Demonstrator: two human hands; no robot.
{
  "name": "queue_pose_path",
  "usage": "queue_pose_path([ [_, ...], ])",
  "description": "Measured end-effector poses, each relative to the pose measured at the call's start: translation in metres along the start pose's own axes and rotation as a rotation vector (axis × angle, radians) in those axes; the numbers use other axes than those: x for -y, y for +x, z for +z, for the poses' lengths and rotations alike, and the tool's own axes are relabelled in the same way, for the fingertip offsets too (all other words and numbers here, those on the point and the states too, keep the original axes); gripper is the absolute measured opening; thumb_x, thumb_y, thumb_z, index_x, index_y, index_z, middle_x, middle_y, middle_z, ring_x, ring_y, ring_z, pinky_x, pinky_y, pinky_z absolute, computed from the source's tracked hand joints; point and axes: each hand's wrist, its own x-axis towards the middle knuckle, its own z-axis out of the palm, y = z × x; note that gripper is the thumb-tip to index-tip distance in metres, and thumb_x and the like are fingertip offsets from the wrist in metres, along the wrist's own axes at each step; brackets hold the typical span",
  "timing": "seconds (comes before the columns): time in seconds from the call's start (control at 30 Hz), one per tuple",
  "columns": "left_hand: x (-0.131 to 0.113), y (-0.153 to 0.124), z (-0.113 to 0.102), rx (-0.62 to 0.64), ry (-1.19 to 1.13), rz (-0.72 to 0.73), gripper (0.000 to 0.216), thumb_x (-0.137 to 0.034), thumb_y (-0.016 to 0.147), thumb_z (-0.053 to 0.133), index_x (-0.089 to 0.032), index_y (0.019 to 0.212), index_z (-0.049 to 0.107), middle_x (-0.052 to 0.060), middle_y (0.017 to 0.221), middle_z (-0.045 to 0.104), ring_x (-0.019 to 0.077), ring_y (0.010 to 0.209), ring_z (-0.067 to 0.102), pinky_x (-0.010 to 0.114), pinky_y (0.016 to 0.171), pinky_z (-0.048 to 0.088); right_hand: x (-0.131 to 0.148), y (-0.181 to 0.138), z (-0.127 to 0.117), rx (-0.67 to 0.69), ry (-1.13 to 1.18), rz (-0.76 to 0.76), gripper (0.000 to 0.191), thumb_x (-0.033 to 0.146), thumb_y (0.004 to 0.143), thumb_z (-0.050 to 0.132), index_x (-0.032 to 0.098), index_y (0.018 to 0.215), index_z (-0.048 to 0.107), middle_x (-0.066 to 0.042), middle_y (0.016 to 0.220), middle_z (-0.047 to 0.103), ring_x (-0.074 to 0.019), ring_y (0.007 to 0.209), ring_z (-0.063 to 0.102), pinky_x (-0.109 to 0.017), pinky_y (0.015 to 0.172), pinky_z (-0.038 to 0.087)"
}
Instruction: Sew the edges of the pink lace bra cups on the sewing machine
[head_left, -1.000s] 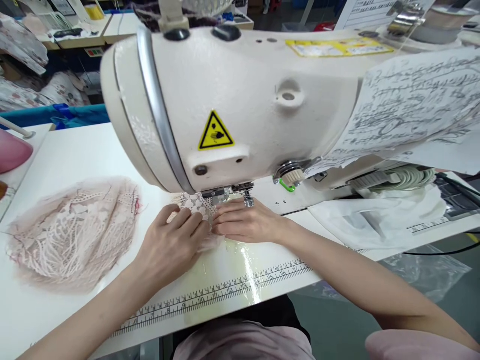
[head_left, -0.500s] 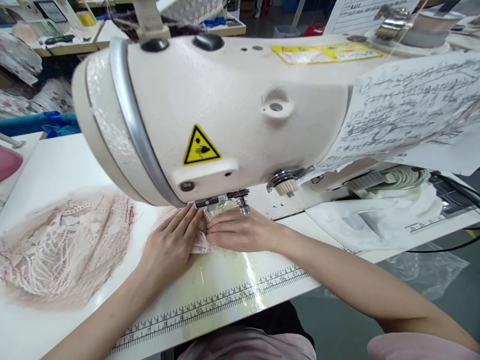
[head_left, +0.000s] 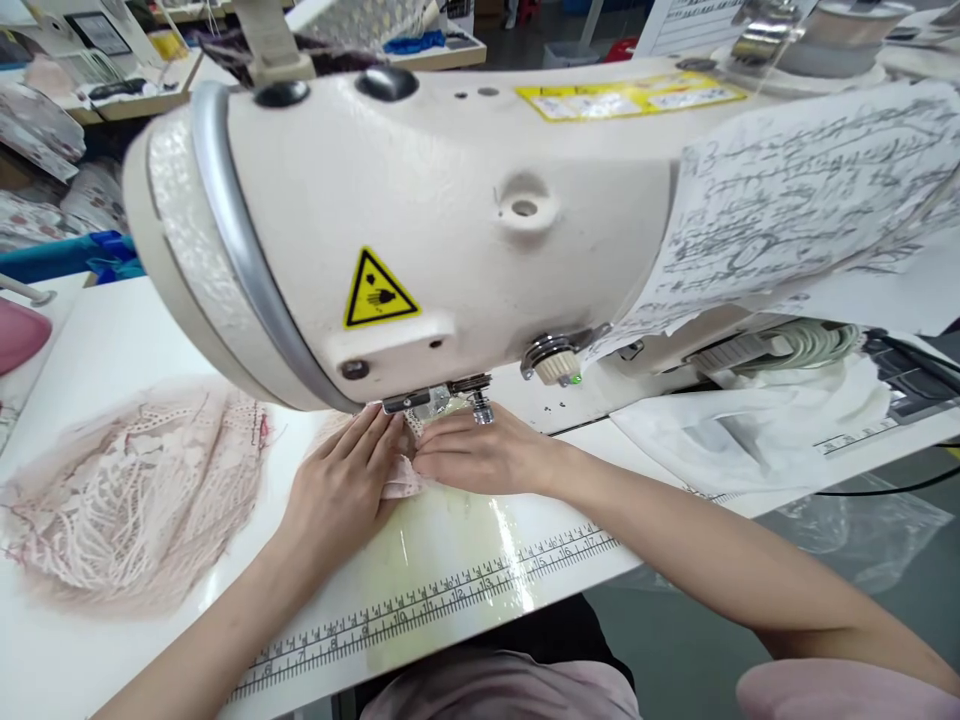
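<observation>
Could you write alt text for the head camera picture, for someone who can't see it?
Two bare hands, left hand and right hand, press a small pink lace piece flat under a cream sewing machine. A pile of pink lace lies to the left on the white table.

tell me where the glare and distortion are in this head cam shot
Head view: a bright glare streak lies on the glossy table across the printed ruler; wide-angle distortion bulges the sewing machine head and bends the table edge; the far shelves are soft; the left hand, right hand and lace piece look sharp.
</observation>
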Motion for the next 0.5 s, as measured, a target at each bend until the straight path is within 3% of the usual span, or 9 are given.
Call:
queue_pose_path([
  [0.27,-0.001,0.003,0.000,-0.020,-0.003,-0.011,0.051,-0.034,0.091,0.047,-0.002,0.130,0.053,0.018,0.129,0.061,0.0316,0.119,0.059,0.042,0.092,0.055,0.003,0.003,-0.010,-0.016,-0.123,0.071,0.029,0.007,0.089,0.044,0.023,0.080,0.066,0.007,0.080,0.069,-0.0061,0.069,0.057,-0.020,0.050,0.037],
  [0.5,-0.002,0.006,-0.001,-0.028,0.006,-0.019,0.048,-0.031,0.091,0.048,-0.002,0.128,0.055,0.019,0.129,0.061,0.0315,0.116,0.061,0.042,0.090,0.056,0.000,0.003,-0.011,0.040,-0.117,0.094,0.025,0.011,0.091,0.045,0.023,0.087,0.067,0.005,0.082,0.070,-0.0075,0.072,0.059,-0.019,0.058,0.044],
])
